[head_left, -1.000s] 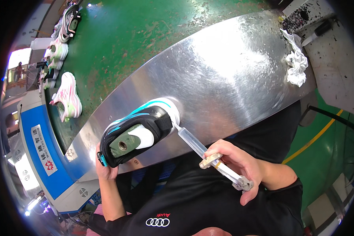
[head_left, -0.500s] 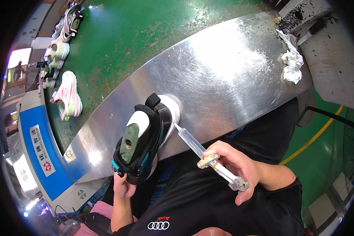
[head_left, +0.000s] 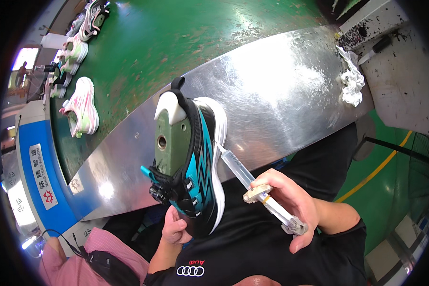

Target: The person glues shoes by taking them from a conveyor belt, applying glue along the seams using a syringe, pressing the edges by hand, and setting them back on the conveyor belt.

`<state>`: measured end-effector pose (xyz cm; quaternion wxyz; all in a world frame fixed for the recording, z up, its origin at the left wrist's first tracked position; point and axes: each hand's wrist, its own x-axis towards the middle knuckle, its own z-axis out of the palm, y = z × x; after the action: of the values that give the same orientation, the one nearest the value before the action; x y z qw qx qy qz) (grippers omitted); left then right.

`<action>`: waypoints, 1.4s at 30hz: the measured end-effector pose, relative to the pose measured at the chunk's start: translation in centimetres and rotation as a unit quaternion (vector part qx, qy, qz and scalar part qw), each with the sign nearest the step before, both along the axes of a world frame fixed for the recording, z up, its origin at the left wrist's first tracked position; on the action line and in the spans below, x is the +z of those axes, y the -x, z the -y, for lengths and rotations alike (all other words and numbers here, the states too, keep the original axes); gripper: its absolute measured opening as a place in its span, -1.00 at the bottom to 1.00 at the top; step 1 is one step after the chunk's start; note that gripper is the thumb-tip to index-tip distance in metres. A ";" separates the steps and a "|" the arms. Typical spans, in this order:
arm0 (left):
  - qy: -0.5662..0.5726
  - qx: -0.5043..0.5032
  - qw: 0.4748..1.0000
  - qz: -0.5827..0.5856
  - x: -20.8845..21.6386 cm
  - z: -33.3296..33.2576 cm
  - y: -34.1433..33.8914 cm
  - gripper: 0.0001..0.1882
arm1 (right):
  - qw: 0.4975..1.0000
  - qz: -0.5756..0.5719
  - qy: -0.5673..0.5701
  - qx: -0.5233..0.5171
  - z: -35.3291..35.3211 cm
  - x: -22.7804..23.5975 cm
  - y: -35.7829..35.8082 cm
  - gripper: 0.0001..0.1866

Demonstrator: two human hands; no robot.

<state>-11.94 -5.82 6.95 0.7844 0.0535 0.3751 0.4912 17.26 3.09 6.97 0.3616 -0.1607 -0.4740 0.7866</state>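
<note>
My left hand [head_left: 173,228] is closed on the toe end of a black and teal sneaker [head_left: 206,164] with a white sole. The heel points away from me, over the metal shelf. Inside the shoe sits a green shoe last [head_left: 165,159] with a round hole and a white heel part. My right hand [head_left: 288,198] grips a clear syringe [head_left: 238,169] with a crusted, yellowish collar and plunger end. Its thin needle tip meets the shoe's side, close to the line between upper and sole; exact contact is too fine to make out.
A brushed metal shelf [head_left: 267,95] borders the green conveyor belt [head_left: 176,38]. On the belt lie a white, pink and green sneaker [head_left: 82,107] and several other shoes. Crumpled white tissue [head_left: 352,86] lies at the right. Someone in a pink sleeve [head_left: 114,248] is at my left.
The sneaker has turned, showing more of its teal side and white sole, and moved slightly right and away. My left hand shifted right with it. The syringe moved a little right.
</note>
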 end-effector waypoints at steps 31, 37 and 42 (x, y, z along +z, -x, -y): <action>0.097 -0.163 0.927 0.324 -2.8 -3.5 -6.5 -0.51 | 0.985 0.145 -0.002 0.090 2.3 10.7 -6.1 0.30; 0.023 -0.223 0.927 0.301 -3.4 -6.1 -8.9 -0.57 | 0.979 0.194 -0.042 0.047 3.4 12.7 -7.7 0.26; 0.004 -0.228 0.929 0.291 -3.4 -7.9 -10.7 -0.64 | 0.979 0.180 -0.088 -0.036 4.4 12.8 -8.5 0.14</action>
<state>-1.21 2.13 3.56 0.9501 -0.0109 0.1099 0.2917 25.75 -1.31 19.79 0.3113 -0.2843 -0.5926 0.6863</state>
